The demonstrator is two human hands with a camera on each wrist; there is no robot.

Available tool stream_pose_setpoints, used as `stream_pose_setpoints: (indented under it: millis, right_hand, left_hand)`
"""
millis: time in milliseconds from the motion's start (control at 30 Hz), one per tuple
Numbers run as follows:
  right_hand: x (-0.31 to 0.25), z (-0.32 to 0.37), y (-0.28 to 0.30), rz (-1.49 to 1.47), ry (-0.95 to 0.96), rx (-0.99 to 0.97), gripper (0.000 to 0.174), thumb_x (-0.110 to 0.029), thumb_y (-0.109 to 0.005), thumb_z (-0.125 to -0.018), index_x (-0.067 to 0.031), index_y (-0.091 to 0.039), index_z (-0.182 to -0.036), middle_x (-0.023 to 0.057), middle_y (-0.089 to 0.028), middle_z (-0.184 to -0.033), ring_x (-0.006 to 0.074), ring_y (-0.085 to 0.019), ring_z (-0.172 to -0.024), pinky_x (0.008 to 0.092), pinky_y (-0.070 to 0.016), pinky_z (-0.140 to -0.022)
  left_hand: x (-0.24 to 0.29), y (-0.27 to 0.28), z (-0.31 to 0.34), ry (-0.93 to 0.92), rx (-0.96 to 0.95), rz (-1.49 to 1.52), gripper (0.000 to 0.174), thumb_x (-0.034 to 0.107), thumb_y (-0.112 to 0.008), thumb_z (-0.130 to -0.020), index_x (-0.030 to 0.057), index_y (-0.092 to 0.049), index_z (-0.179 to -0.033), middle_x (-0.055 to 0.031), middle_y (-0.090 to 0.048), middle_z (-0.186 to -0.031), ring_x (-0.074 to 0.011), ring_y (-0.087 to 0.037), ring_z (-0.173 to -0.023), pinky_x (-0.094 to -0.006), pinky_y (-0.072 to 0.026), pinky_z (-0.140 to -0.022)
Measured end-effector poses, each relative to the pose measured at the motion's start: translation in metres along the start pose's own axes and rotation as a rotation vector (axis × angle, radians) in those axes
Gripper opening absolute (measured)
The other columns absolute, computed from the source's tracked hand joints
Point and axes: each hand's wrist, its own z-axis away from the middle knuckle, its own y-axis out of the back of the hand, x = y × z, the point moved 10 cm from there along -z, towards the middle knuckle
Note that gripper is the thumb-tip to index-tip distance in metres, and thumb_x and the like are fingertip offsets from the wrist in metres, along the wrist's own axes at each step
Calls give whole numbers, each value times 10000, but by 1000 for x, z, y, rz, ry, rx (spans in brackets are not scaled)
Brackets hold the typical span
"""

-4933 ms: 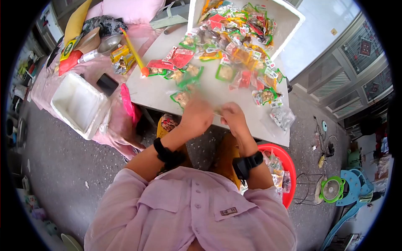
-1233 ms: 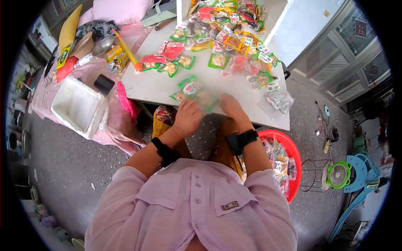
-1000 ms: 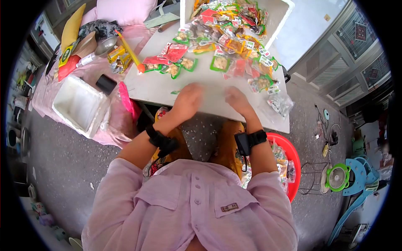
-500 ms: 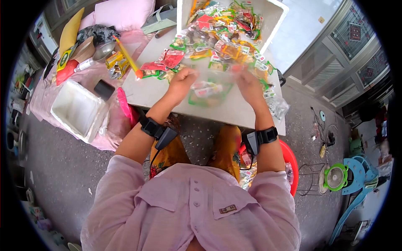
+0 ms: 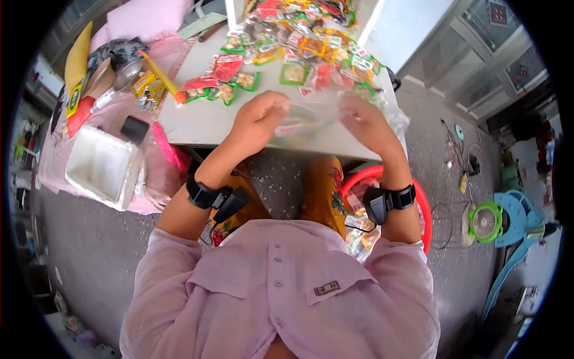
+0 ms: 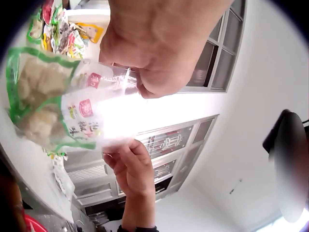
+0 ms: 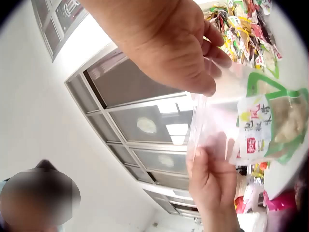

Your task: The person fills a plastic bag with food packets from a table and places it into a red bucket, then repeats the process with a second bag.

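Note:
A clear plastic zip bag [image 5: 302, 115] hangs between the two hands over the near part of the table, blurred in the head view. My left hand [image 5: 260, 119] pinches one top corner and my right hand [image 5: 368, 122] pinches the other, so the mouth edge is stretched between them. Inside the bag, green-edged snack packets [image 6: 43, 84] with pale pieces lie at the bottom end, plain in the left wrist view. A white label with red and dark print shows on a packet [image 7: 256, 128] in the right wrist view.
Many red, green and yellow snack packets [image 5: 299, 36] spill from a white foam box [image 5: 371, 21] at the table's back. A red basin [image 5: 426, 209] of bagged packets stands by the right knee. Left are a foam tray [image 5: 101, 164] and a yellow-orange stick [image 5: 161, 76].
The packets at the table's near edge about a second ago are gone from there. Both hands have risen and spread apart, and the filled bag now hangs between them.

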Motion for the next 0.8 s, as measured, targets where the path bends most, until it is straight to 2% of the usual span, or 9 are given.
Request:
stream_pose_setpoints:
  millis: [100,167,300,333,433,500,600,700,800]
  right_hand:
    - [-28,24,-13,38,24,-79,278,-92,-575,-685,-4,-513,-941,124,-536,-938,221,-519,-856,294,-407,-743]
    - [-51,34,-24,82,106,-109,231,-134,-544,-699,-10,-524,-893,149,-531,-854,310,-508,-765,369,-406,-687]
    - [-45,59,-42,-43,-26,-195,132,-134,-506,-722,-33,-514,-806,139,-518,-736,324,-497,-711,395,-390,-629]
    - [-43,64,-43,-55,-54,-208,121,-135,-508,-720,-39,-504,-793,140,-512,-712,325,-500,-702,399,-387,-618]
    - [-43,77,-35,-49,-12,-238,114,-127,-496,-722,-29,-505,-780,143,-509,-714,320,-497,-707,391,-389,-613]
    - [-38,89,-11,-35,-45,-155,111,-114,-500,-719,-22,-510,-779,140,-513,-723,313,-497,-707,382,-392,-615]
    - [-16,116,27,1,-146,-87,97,-79,-507,-720,-12,-520,-789,132,-522,-750,287,-505,-715,347,-404,-626]
    - [16,149,72,0,-356,24,76,-55,-515,-735,-5,-517,-791,95,-510,-714,199,-503,-690,280,-402,-615]
    - [54,188,98,-40,-589,83,66,-49,-517,-733,4,-510,-770,60,-489,-674,135,-477,-652,251,-387,-587]
  left_hand:
    - [10,-18,18,-113,-22,-20,115,85,-475,-800,12,-516,-879,-21,-527,-758,-76,-471,-691,-214,-391,-622]
    - [5,-30,30,-20,-80,42,112,81,-469,-804,12,-513,-880,-22,-527,-760,-73,-468,-693,-211,-389,-621]
    - [-18,-49,55,126,-175,223,107,77,-461,-814,10,-506,-885,-19,-528,-770,-66,-461,-702,-205,-386,-624]
    - [-25,-56,62,198,-229,264,116,79,-458,-817,6,-506,-893,-35,-535,-874,-91,-478,-812,-228,-384,-712]
    - [-29,-57,71,148,-254,227,127,101,-461,-824,5,-508,-893,-42,-538,-876,-90,-480,-811,-225,-385,-712]
    - [-38,-52,71,96,-268,208,156,147,-458,-838,9,-512,-886,-55,-547,-872,-109,-499,-809,-237,-398,-731]
    - [-102,-30,81,247,-238,137,153,144,-446,-841,8,-509,-874,-57,-549,-856,-112,-501,-791,-235,-401,-728]
    - [-152,0,94,381,-168,-213,63,81,-499,-772,27,-525,-787,-39,-548,-772,-130,-502,-744,-243,-385,-696]
    - [-153,16,99,-33,-135,-666,58,89,-532,-709,44,-528,-746,-73,-554,-786,-230,-514,-778,-326,-378,-740]
